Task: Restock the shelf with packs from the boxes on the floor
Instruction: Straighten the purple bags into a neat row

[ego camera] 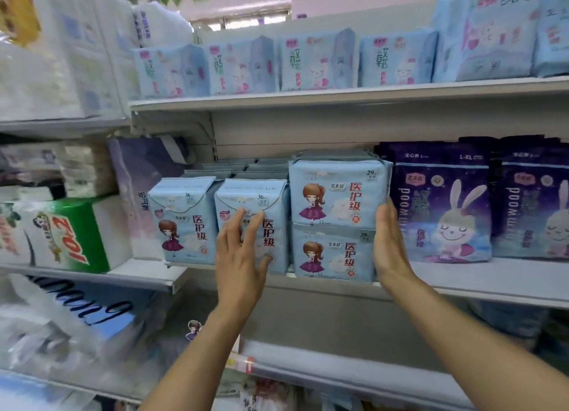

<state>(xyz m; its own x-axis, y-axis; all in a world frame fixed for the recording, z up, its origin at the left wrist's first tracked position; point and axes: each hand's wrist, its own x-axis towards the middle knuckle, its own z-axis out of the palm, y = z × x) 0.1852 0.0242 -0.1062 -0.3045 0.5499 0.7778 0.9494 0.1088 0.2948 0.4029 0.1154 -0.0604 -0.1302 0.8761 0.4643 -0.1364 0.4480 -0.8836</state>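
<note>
On the middle shelf (462, 282) stand light-blue packs printed with a cartoon girl. Two tall ones (184, 222) are side by side on the left. To their right, two shorter packs are stacked, the upper pack (337, 192) on the lower pack (332, 253). My left hand (241, 250) is spread with straight fingers over the front of the second tall pack (271, 204). My right hand (389, 244) lies flat with straight fingers against the right side of the stack. Neither hand grips anything. No boxes or floor are in view.
Dark purple rabbit packs (443, 207) stand right beside the stack. The upper shelf (338, 98) carries a row of pale-blue packs (317, 61). Tissue bundles (67, 235) fill the unit to the left. A lower shelf edge (338, 370) runs beneath my arms.
</note>
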